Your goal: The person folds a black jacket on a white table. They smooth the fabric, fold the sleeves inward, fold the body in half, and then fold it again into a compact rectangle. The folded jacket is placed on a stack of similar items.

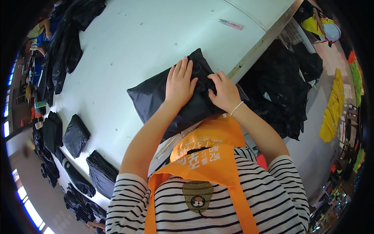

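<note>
Resting flat with fingers extended, our left hand [180,84] tops the black package [150,102]; our right hand [226,93] curls at its right side, grip unclear. Beneath both, its long axis slants far-right on the counter [128,39].

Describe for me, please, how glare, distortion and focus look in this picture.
Head view: dark fisheye corners; windows at the left rim bend and glare near white; soft sheen on the black bag; left hand and right hand look fairly sharp, while details near the rim blur.
</note>
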Available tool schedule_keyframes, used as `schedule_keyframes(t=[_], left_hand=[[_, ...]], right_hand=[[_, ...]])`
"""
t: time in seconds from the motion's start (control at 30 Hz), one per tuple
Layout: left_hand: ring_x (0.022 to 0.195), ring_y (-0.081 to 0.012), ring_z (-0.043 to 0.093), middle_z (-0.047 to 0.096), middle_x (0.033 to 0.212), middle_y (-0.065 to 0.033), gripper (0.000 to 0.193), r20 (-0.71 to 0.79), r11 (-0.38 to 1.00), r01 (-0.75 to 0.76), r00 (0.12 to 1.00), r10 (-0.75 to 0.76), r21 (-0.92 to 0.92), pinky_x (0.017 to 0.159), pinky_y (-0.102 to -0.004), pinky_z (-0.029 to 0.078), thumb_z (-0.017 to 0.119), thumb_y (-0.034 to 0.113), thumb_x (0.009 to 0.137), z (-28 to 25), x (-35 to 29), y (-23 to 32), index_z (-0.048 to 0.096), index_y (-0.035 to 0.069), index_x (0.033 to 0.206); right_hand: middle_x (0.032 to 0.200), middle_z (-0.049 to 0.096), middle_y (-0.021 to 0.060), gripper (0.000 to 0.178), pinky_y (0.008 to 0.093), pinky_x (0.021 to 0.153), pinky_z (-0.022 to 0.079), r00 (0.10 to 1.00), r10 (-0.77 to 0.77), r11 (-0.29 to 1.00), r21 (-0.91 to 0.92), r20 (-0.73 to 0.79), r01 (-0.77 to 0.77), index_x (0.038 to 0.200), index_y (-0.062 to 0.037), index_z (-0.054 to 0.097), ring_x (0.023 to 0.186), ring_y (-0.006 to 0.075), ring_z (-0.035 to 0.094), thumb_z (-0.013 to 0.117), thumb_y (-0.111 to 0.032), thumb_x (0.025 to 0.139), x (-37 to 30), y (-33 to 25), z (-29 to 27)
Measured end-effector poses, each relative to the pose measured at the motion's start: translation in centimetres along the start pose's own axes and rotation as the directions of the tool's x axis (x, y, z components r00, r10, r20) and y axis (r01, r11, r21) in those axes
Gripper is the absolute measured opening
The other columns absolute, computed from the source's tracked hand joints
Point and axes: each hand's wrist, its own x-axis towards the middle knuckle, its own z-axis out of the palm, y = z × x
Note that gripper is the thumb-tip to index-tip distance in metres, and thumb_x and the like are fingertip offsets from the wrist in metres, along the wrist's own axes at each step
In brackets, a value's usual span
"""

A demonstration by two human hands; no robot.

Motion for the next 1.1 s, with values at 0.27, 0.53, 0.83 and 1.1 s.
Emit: schedule_keyframes(t=[0.27,0.53,0.83,1.1], left_hand=[[0.126,-0.0302,0.043,0.045,0.141,-0.0053,0.05,0.088,0.981,0.109,0.991,-0.096,-0.158,0.104,-0.0455,0.035,0.065,0.025,0.082,0.1,0.4,-0.5,0.053,0.012,0.129],[0.128,-0.0302,0.04,0.048,0.138,-0.0004,0.037,0.2,0.989,0.099,0.977,-0.075,-0.112,0.105,-0.0499,0.032,0.063,0.024,0.083,-0.3,0.5,-0.7,0.061,0.016,0.119],[0.082,-0.0196,0.062,0.065,0.089,-0.0105,0.022,0.147,0.567,0.611,0.741,-0.655,-0.552,0.074,-0.0287,0.047,0.068,0.02,0.081,0.6,3.3,-2.0,0.064,0.001,0.091],[0.058,-0.0207,0.06,0.065,0.064,-0.0104,0.027,0.496,0.546,0.809,0.574,-0.652,-0.218,0.056,-0.0334,0.047,0.075,0.026,0.071,0.7,8.3,-3.9,0.067,0.0,0.071]], right_hand=[[0.098,0.053,0.0105,0.04,0.0389,0.076,0.049,0.999,-0.025,0.997,-0.068,0.033,0.027,0.111,-0.0057,0.053,0.093,0.0303,0.056,0.061,0.001,0.072,1.9,2.5,-0.3],[0.08,0.062,0.0088,0.012,0.0394,0.063,0.051,0.981,-0.152,0.988,-0.049,-0.12,0.147,0.087,-0.0061,0.064,0.074,0.0282,0.062,0.063,-0.006,0.075,10.2,4.0,3.3],[0.065,0.064,0.0124,0.011,0.0345,0.057,0.05,0.993,0.099,0.951,0.3,-0.064,-0.076,0.077,-0.0019,0.064,0.06,0.0272,0.064,0.069,-0.012,0.075,11.9,2.4,2.5],[0.073,0.064,0.0148,0.01,0.0437,0.064,0.049,0.999,0.034,0.99,0.14,0.024,-0.037,0.08,-0.0049,0.062,0.07,0.0346,0.062,0.062,-0.015,0.079,11.7,3.0,2.7]])
